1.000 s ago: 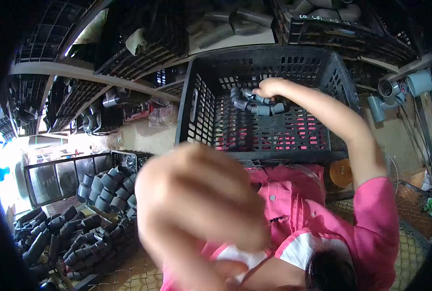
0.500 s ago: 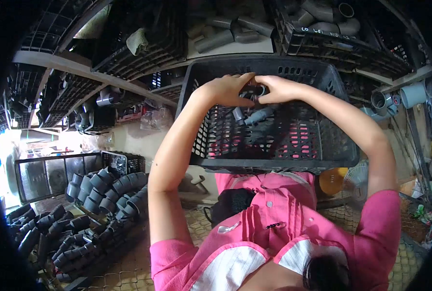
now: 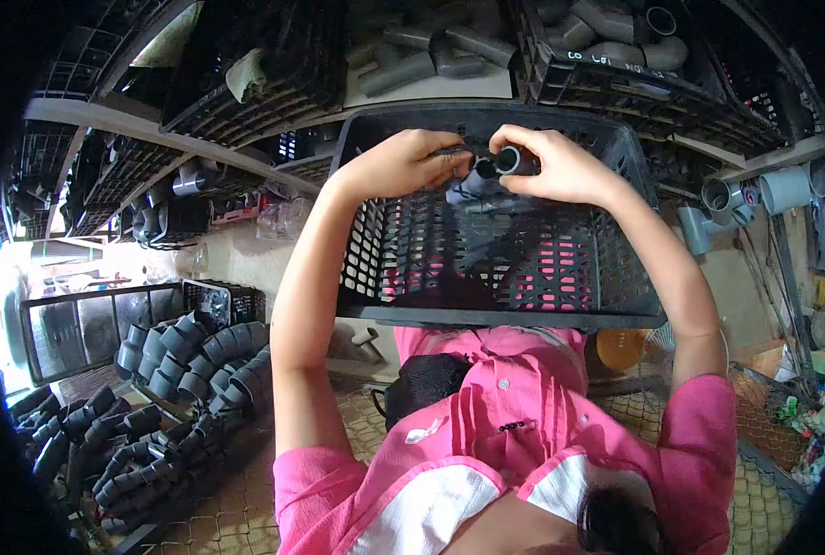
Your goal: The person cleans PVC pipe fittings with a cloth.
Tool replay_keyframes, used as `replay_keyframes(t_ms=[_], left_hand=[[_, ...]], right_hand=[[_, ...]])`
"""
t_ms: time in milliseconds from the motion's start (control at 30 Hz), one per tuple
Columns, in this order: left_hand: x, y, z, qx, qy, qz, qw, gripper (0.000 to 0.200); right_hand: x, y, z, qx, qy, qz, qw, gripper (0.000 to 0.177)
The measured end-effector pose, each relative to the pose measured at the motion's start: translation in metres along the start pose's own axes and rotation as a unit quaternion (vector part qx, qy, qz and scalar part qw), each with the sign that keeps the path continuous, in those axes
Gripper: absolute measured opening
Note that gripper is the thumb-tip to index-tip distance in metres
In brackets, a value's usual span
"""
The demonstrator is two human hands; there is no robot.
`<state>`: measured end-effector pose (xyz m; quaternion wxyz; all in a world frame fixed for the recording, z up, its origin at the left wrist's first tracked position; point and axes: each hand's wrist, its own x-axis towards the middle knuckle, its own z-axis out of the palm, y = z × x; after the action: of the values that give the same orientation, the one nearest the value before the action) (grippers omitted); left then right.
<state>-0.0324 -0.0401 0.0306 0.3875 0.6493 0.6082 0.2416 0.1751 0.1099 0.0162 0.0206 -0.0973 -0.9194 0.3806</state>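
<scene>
Over the far side of a black plastic basket (image 3: 496, 317), my two hands are close together. My right hand (image 3: 553, 168) is closed round a short grey pipe fitting (image 3: 510, 160), its round open end facing left. My left hand (image 3: 417, 165) pinches a second, darker pipe fitting (image 3: 484, 169) whose open end shows beside the first one. The left fingertips are partly hidden by shadow. Just below the hands, several small grey fittings (image 3: 472, 197) lie on the slotted basket floor.
Shelves hold black crates, one crate (image 3: 616, 69) with thick grey elbows and white lettering. Grey pipe pieces (image 3: 408, 69) lie on a shelf board behind. A large pile of grey fittings (image 3: 190, 356) stands at lower left. Light grey fittings (image 3: 787, 188) are at right, above a fan (image 3: 685, 351).
My hands have drawn slightly apart, and the right one now shows a pipe fitting with its open end visible. The left has shifted left, with another fitting at its fingertips. The view has shifted slightly.
</scene>
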Motion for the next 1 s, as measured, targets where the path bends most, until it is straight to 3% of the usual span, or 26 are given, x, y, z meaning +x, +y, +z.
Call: replay_keyframes(t_ms=[133, 267, 367, 400, 500, 600, 700, 733, 833, 867, 1000], left_hand=[[-0.006, 0.002, -0.006, -0.063, 0.053, 0.023, 0.996, 0.036], [-0.001, 0.003, -0.004, -0.118, 0.059, 0.025, 0.991, 0.036], [0.003, 0.004, 0.002, -0.179, 0.079, 0.002, 0.981, 0.035], [0.003, 0.007, 0.002, -0.189, 0.082, -0.010, 0.979, 0.034], [0.003, 0.010, 0.000, -0.211, 0.096, -0.011, 0.973, 0.037], [0.001, 0.007, 0.000, -0.264, 0.118, -0.005, 0.957, 0.037], [0.000, 0.017, 0.001, -0.298, 0.198, -0.013, 0.934, 0.039], [0.002, 0.014, -0.001, -0.286, 0.217, -0.013, 0.933, 0.036], [0.018, -0.012, 0.003, -0.067, 0.447, 0.061, 0.890, 0.034], [0.014, -0.019, -0.001, 0.176, 0.519, 0.087, 0.832, 0.034], [0.007, 0.000, -0.008, 0.296, 0.547, 0.130, 0.772, 0.022]], right_hand=[[-0.007, 0.022, 0.006, -0.128, -0.001, -0.010, 0.992, 0.036], [-0.004, 0.015, 0.006, -0.051, -0.021, -0.096, 0.994, 0.038], [0.002, 0.011, 0.015, 0.150, -0.042, 0.019, 0.988, 0.038], [0.002, 0.011, 0.023, 0.189, -0.006, 0.002, 0.982, 0.035], [0.010, 0.018, 0.027, 0.314, -0.070, 0.043, 0.946, 0.035], [0.014, 0.011, 0.031, 0.297, -0.070, 0.088, 0.948, 0.033], [0.011, 0.009, 0.033, 0.267, -0.124, 0.102, 0.950, 0.035], [0.010, 0.013, 0.037, 0.280, -0.115, 0.083, 0.950, 0.034], [0.008, 0.017, 0.035, 0.293, -0.086, 0.056, 0.951, 0.033], [0.008, 0.016, 0.033, 0.294, -0.076, 0.050, 0.952, 0.033], [0.007, 0.010, 0.030, 0.314, -0.047, 0.072, 0.945, 0.033]])
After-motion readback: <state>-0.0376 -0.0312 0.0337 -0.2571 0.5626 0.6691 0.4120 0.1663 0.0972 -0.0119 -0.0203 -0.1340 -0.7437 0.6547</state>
